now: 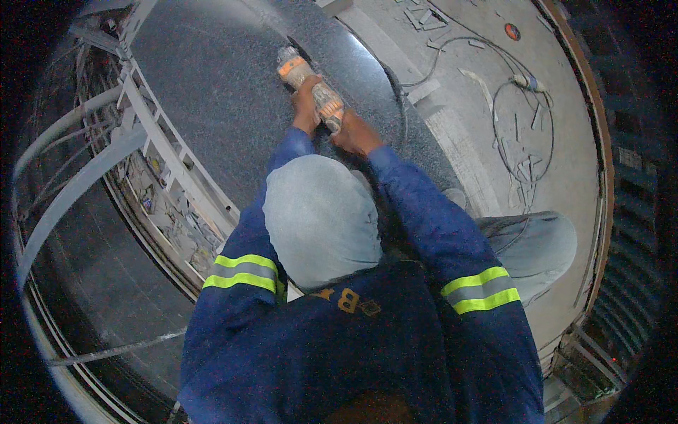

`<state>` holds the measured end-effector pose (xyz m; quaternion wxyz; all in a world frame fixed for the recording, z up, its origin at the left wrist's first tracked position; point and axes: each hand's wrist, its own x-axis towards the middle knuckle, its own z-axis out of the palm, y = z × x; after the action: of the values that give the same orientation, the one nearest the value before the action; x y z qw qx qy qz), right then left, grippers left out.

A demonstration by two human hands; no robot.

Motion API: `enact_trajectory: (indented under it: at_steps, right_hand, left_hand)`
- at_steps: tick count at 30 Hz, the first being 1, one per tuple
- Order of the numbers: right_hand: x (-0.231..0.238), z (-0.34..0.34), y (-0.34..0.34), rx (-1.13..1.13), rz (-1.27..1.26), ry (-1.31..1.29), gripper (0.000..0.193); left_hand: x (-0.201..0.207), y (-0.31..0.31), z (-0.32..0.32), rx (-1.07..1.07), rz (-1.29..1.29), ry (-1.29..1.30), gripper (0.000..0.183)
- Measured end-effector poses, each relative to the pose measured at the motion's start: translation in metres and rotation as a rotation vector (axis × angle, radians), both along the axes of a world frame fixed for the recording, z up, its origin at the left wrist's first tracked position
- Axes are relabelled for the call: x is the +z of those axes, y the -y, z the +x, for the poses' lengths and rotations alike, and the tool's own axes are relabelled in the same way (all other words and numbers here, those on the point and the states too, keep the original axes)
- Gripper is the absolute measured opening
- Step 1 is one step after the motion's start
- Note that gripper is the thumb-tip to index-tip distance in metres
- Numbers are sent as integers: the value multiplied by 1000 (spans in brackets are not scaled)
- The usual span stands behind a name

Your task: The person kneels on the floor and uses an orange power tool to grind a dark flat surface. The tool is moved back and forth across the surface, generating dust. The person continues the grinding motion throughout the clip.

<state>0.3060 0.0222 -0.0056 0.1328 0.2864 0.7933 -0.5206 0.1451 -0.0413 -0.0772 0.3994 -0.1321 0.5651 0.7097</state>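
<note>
Orange grinder (311,85) — seemingly within both fingers (308,99)

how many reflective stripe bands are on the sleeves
2: one yellow and grey band wraps the left upper sleeve, the other band wraps the right upper sleeve. More could be hidden on the jacket's unseen side.

A stone-cutting workshop or building site: a large slab of dark speckled granite (212,92) lies across the work area beside a white-painted metal frame (152,134) with offcuts and rubble beneath it. The concrete floor (565,162) is pale with dust and strewn with stone scraps, and a power cable (526,106) loops across it. The person wears blue work overalls with reflective yellow bands (244,272) on both sleeves, and an orange-and-grey angle grinder (311,85) sits on the slab.
</note>
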Motion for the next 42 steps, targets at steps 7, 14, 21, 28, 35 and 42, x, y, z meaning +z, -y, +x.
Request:
enact_trajectory:
  at_steps: [7, 14, 21, 28, 35, 42]
  right_hand:
    - [2, -23, -5, 17, 24, 93, 68]
    - [14, 10, 1, -6, 28, 23, 67]
    - [17, 15, 0, 10, 52, 80, 64]
    - [1, -19, -2, 12, 40, 108, 63]
    - [-3, -3, -5, 39, 4, 63, 63]
    - [21, 23, -2, 6, 40, 92, 63]
  left_hand:
    - [4, -2, -20, 8, 23, 41, 35]
    - [41, -3, 23, 3, -13, 16, 29]
    - [25, -3, 22, 2, -13, -4, 28]
    - [10, -5, -12, 0, 5, -3, 23]
    - [35, -6, 11, -1, -5, -13, 25]
    - [46, -4, 32, -18, -15, 80, 27]
